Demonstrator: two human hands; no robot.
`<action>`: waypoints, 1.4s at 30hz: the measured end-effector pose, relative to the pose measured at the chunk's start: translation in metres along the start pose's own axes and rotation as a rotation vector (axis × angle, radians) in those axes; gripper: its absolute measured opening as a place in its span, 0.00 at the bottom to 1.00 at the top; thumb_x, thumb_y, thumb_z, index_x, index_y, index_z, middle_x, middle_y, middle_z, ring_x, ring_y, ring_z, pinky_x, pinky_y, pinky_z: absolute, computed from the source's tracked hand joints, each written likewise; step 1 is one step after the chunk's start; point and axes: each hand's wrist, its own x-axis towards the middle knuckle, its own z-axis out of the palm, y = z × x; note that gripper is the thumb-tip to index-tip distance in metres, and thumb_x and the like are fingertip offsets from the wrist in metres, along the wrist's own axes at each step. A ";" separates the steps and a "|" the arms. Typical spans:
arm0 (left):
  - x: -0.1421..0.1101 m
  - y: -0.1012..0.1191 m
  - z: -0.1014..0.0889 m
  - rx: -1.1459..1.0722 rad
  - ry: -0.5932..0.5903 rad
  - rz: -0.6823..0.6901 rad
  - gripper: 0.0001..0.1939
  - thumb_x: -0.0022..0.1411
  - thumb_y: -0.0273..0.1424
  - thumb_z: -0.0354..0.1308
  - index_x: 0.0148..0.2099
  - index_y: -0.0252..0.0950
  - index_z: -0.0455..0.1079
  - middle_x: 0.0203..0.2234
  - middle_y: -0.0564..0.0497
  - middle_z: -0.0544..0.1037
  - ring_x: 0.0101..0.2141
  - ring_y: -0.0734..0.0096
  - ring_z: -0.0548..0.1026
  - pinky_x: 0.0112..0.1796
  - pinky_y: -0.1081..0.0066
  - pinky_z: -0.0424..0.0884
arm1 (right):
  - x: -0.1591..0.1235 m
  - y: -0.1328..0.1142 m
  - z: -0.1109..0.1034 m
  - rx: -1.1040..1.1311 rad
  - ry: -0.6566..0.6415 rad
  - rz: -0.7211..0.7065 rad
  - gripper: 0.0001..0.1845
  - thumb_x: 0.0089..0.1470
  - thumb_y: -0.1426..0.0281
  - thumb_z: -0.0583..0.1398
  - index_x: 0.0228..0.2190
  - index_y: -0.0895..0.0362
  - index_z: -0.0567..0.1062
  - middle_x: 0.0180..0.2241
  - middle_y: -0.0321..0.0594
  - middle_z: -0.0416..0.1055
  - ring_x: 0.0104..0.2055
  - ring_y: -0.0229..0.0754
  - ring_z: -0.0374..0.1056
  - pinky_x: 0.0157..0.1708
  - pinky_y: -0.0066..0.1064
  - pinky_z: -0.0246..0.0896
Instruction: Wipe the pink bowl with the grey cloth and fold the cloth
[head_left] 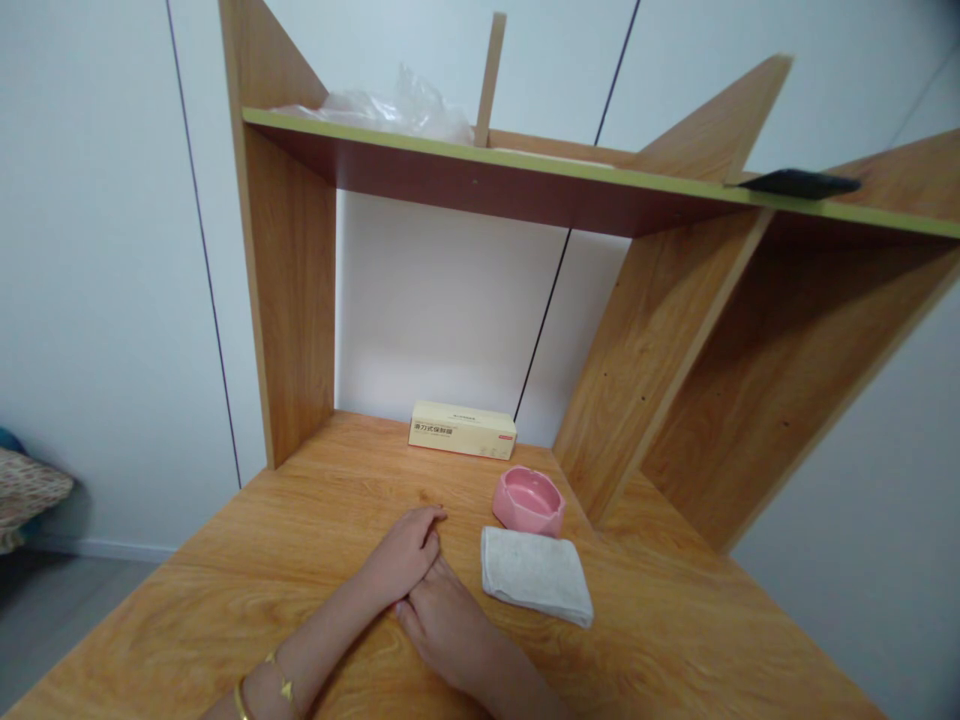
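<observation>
My left hand [405, 555] lies flat on the wooden desk [247, 560], fingers stretched forward and holding nothing. It rests over the fingers of my right hand [446, 625], which lies palm down beneath it, its fingers hidden. A folded white cloth [536, 575] lies just right of both hands, not touched. Behind the cloth stands a pink bowl [529, 500]. Further back, against the wall, lies a long cream box [463, 430] with printed text.
A wooden shelf unit stands on the desk, its upper board [487, 165] overhead. Crumpled clear plastic [390, 105] lies on the board at the left, a dark flat object [799, 183] at the right. An angled side panel [645, 370] stands to the right.
</observation>
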 end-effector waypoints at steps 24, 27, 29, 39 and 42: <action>-0.002 0.004 -0.002 -0.004 -0.008 -0.017 0.19 0.55 0.23 0.44 0.50 0.34 0.65 0.49 0.45 0.68 0.50 0.67 0.63 0.52 0.67 0.56 | 0.000 -0.001 -0.001 -0.025 -0.013 0.008 0.26 0.51 0.75 0.52 0.53 0.62 0.60 0.56 0.47 0.55 0.60 0.45 0.43 0.57 0.41 0.40; -0.002 0.004 -0.002 0.007 -0.014 -0.012 0.19 0.55 0.22 0.44 0.49 0.32 0.65 0.49 0.44 0.68 0.50 0.67 0.63 0.52 0.67 0.56 | 0.000 0.001 0.000 -0.041 -0.009 -0.005 0.26 0.50 0.76 0.51 0.53 0.62 0.59 0.56 0.47 0.55 0.60 0.46 0.43 0.57 0.41 0.40; -0.002 0.004 -0.002 0.009 -0.014 -0.009 0.19 0.55 0.22 0.44 0.49 0.33 0.65 0.50 0.45 0.67 0.50 0.67 0.63 0.52 0.67 0.56 | 0.000 0.000 0.000 -0.042 -0.010 -0.006 0.27 0.50 0.76 0.52 0.53 0.62 0.59 0.56 0.47 0.55 0.59 0.46 0.44 0.57 0.42 0.41; -0.001 0.003 -0.001 -0.005 -0.006 -0.017 0.20 0.55 0.23 0.45 0.49 0.34 0.65 0.50 0.46 0.67 0.51 0.67 0.63 0.52 0.66 0.55 | 0.000 -0.003 -0.002 -0.035 -0.015 0.016 0.25 0.51 0.75 0.52 0.52 0.62 0.61 0.55 0.47 0.56 0.59 0.44 0.45 0.57 0.39 0.41; -0.002 0.004 -0.002 0.000 -0.004 -0.023 0.20 0.55 0.23 0.45 0.49 0.34 0.65 0.50 0.46 0.67 0.51 0.67 0.63 0.52 0.66 0.55 | 0.000 -0.002 -0.001 -0.034 -0.020 0.028 0.25 0.51 0.75 0.52 0.52 0.63 0.61 0.56 0.48 0.56 0.59 0.44 0.44 0.57 0.38 0.41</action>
